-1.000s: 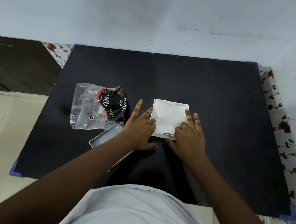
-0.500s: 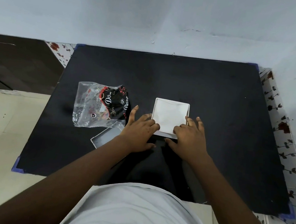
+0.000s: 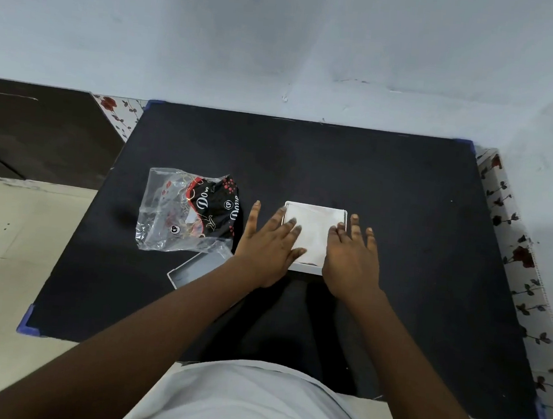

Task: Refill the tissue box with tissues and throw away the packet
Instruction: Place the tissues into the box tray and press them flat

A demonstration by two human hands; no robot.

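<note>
One white tissue box (image 3: 315, 213) sits mid-table with white tissues (image 3: 313, 236) filling it, and both hands are flat on top, fingers spread and not gripping anything: left hand (image 3: 270, 246) covers the near-left corner, right hand (image 3: 351, 260) the near-right. Just left of the left fingers is one crumpled clear packet (image 3: 187, 212) with black and red print, and a single white lid (image 3: 195, 269) pokes out from under that forearm. It's all on a black table (image 3: 372, 184) against a pale wall (image 3: 284, 41), floral-print covering (image 3: 520, 260) along the right.
</note>
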